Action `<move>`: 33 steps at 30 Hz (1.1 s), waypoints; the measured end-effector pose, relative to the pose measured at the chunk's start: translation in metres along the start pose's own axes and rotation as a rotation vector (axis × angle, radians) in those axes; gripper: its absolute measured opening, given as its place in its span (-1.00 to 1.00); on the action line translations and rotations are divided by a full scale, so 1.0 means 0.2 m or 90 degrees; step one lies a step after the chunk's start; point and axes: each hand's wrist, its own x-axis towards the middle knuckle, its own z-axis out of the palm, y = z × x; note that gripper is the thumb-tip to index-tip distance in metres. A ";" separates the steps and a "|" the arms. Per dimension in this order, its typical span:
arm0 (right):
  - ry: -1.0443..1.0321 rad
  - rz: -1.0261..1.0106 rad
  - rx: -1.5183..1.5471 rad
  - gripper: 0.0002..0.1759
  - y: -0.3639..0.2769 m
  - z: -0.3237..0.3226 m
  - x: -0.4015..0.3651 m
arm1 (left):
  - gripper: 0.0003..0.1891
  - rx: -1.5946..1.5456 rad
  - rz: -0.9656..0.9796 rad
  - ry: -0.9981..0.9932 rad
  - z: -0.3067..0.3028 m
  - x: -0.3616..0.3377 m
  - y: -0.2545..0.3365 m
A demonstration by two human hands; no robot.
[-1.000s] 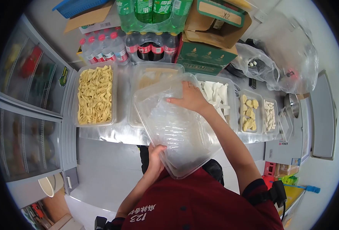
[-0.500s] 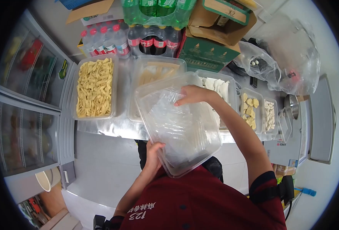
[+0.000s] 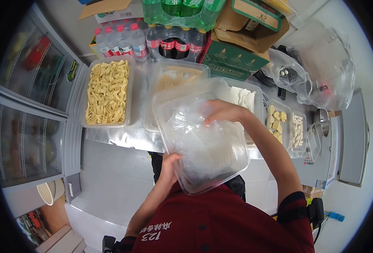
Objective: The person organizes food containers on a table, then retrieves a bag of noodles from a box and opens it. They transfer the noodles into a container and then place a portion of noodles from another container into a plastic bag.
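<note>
We note left grip (image 3: 168,168) holds clear rectangular plastic tub (image 3: 213,184); crumpled translucent film (image 3: 190,135) lies below-left of right grip (image 3: 228,111), whose closure we cannot tell

Clear tub (image 3: 207,184) is smooth, glossy plastic; film (image 3: 184,116) inside looks crinkled, shiny plastic. Bench (image 3: 121,139) is metal, reflective along front edge. Green carton (image 3: 233,59) at back edge: matt cardboard. Shirt (image 3: 233,215): matt cloth. Bag (image 3: 328,63) near back right corner: wrinkled, see-through plastic.
</note>
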 end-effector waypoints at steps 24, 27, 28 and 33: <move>0.429 -0.274 -0.071 -0.68 0.07 0.20 0.27 | -0.51 -0.040 -0.066 -0.016 -0.02 0.04 -0.06; 0.503 -0.327 -0.281 -0.70 0.05 0.19 0.28 | -0.51 -0.012 -0.062 -0.015 -0.02 0.05 -0.08; 0.526 -0.292 -0.324 -0.71 0.06 0.15 0.25 | -0.51 -0.012 -0.058 -0.015 -0.01 0.04 -0.07; 0.549 -0.110 -0.434 -0.69 0.15 0.08 0.11 | -0.44 0.027 0.034 0.018 -0.01 0.01 -0.03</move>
